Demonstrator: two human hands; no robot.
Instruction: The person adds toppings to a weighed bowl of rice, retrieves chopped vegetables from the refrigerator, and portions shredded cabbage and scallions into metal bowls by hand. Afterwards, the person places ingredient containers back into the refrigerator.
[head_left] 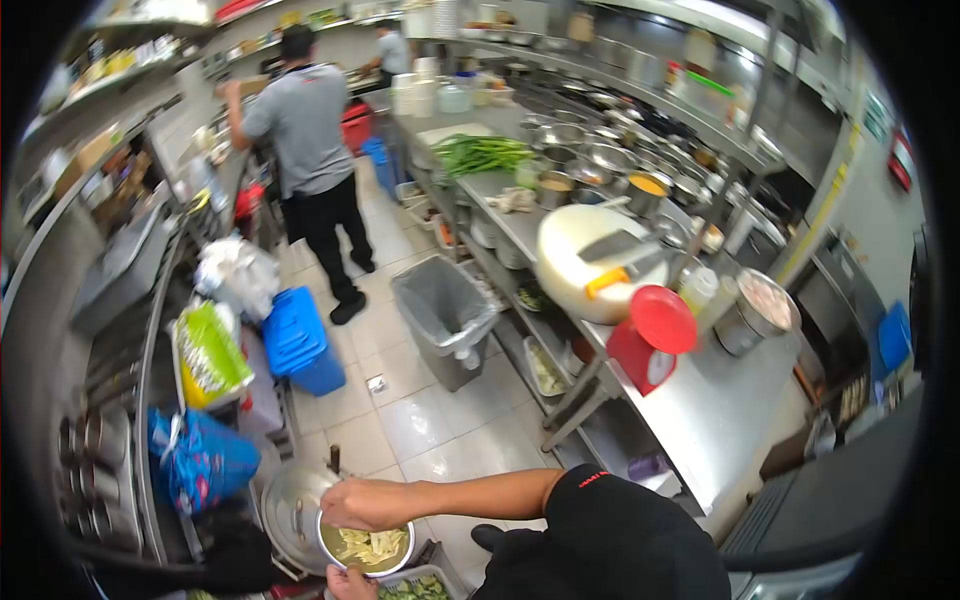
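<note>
Where the head view was concerned, the entries ran thus. Bowl, round, pale-rimmed [399, 568]: located low in view, between a steel lid [285, 508] and a basket of cut greens [420, 584]. Contents: pale yellowish slices [370, 546], loosely heaped. Left hand [352, 583]: fingers closed on the bowl's lower rim. Right hand [368, 504]: curled over the upper rim, knuckles uppermost; how far its fingers were parted, and whether they held any slices, could not be told.

Handling, as judged: a steady left grip, with the bowl kept level, suited the lifting or sorting of slices by the right. Small, loose pinches taken low inside the wall would have spared them crushing and spillage. Fingers were best kept inside the rim, clear of the lid's handle and the greens.

Obscured items: right fingertips, masked by the hand's own back; part of the slices, beneath it; left wrist, beyond the lower frame; basket, cropped at the same edge. Whether the bowl rested on anything or was held aloft was unclear. Exact kind of slices: not determinable.
</note>
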